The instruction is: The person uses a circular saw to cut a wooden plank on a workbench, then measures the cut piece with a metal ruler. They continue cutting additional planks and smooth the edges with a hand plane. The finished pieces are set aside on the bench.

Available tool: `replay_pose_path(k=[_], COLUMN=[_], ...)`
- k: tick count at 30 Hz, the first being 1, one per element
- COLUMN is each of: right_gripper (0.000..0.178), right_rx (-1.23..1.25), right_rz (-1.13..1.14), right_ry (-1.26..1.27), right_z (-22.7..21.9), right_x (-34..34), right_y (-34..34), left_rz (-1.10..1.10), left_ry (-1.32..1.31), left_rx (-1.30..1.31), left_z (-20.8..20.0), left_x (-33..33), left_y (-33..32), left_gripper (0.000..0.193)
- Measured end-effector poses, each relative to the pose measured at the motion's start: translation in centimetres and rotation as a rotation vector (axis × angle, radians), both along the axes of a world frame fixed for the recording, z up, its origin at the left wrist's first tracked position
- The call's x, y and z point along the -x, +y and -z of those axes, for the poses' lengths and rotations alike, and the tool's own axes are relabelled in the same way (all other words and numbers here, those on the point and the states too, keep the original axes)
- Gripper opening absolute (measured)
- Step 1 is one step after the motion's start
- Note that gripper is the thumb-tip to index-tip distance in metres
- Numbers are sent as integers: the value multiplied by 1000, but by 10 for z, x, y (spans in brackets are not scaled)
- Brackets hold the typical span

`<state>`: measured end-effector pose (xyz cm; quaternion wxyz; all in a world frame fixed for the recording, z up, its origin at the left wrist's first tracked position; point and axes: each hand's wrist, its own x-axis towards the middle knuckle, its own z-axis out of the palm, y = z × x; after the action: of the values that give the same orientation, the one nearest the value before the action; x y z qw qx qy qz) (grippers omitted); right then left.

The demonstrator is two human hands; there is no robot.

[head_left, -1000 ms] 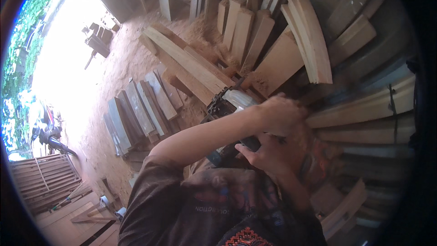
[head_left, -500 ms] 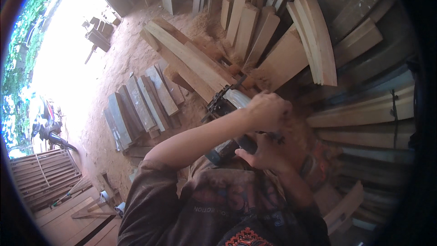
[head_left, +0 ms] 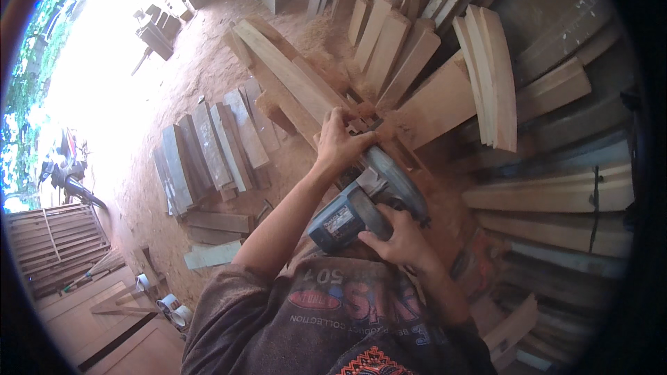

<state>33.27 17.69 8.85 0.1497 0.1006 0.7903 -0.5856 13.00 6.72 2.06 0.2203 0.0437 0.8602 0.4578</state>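
The right hand (head_left: 401, 237) grips a blue power saw (head_left: 336, 223), with the left hand (head_left: 340, 143) at its front beside a plank (head_left: 288, 66).

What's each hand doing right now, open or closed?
Left hand: at the front of the power tool; whether it grips cannot be told.
Right hand: closed, holding the power tool.

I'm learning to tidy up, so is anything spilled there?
Yes, loose sawdust is scattered on the ground beside the long plank, beyond the power tool. It looks messy, though around woodwork that seems ordinary.
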Motion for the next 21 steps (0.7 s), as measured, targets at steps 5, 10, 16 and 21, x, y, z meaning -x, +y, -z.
replay_pose_path(k=[5,10,16,21], right_gripper=[42,44,40,37], right_rx=[24,-8,-1,-32], right_rz=[9,-8,13,-2], right_ry=[2,-17,45,28], right_z=[1,9,14,14], right_x=[4,10,13,19], right_y=[-1,-4,-8,-9], left_rz=[-81,-78,-115,-128], left_ry=[-139,-122,-117,-139], left_rx=[-6,-31,-22,-13], left_z=[20,24,25,26], left_x=[7,13,15,20], left_y=[-6,-12,-13,-15], left_gripper=[83,85,87,89])
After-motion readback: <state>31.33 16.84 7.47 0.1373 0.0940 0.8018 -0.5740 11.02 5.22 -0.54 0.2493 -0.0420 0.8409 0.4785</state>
